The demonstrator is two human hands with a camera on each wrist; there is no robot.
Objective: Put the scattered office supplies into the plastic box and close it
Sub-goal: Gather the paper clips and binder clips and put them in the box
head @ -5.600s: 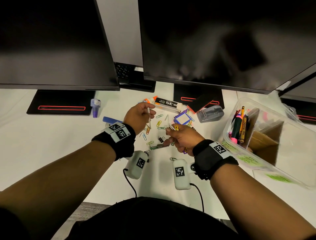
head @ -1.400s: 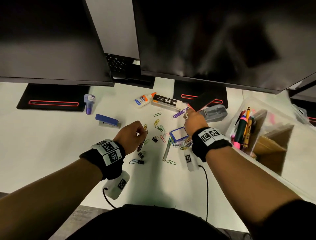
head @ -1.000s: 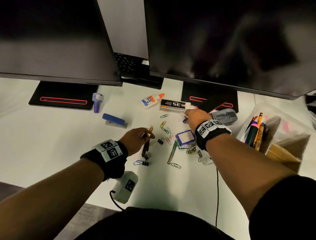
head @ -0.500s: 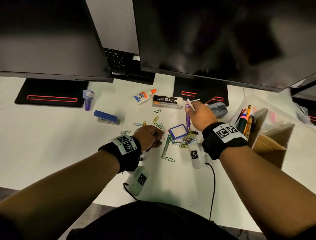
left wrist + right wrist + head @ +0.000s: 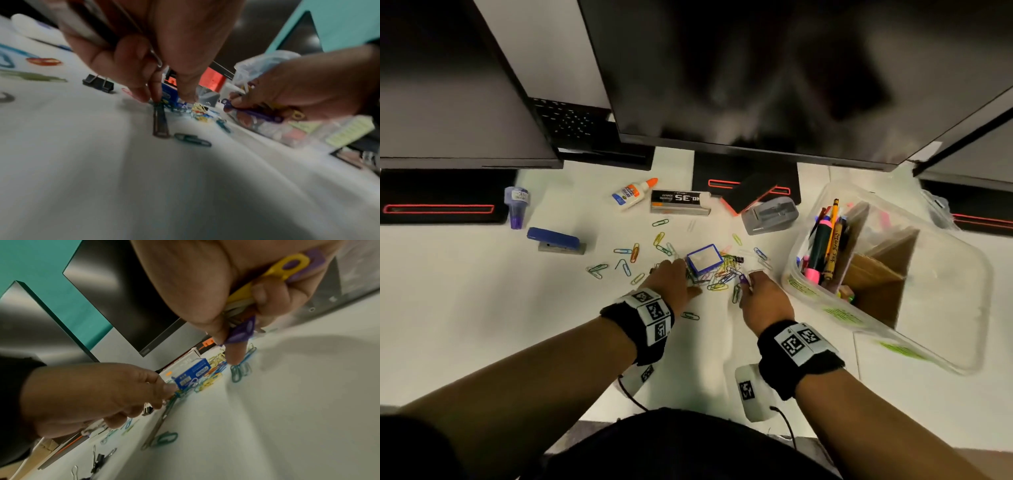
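On the bench (image 5: pixel 465 308), just left of the box (image 5: pixel 959 308), both hands work the heap of clips (image 5: pixel 719 279) round the small blue carton (image 5: pixel 704 257). The left hand (image 5: pixel 671 279) is curled round a bundle of slim items in its palm while thumb and forefinger pinch the end of a long green clip (image 5: pixel 160 123) that lies flat. The right hand (image 5: pixel 762 301) grips a purple strip (image 5: pixel 240 332) and a yellow strip (image 5: pixel 287 267) with a few clips, its forefinger pressing on a teal clip (image 5: pixel 236 373).

To do this step well, I judge it best to slide each clip to lift one end before pinching, as flat wire is hard to get under. Both hands look nearly full, so more picking risks dropping the bundles; emptying them into the box soon seems wise. The box stands open at the right, pens (image 5: pixel 822 246) and a cardboard divider (image 5: pixel 876 274) inside. Glue (image 5: pixel 633 193), staples (image 5: pixel 679 202) and stapler (image 5: pixel 556 240) lie untouched.
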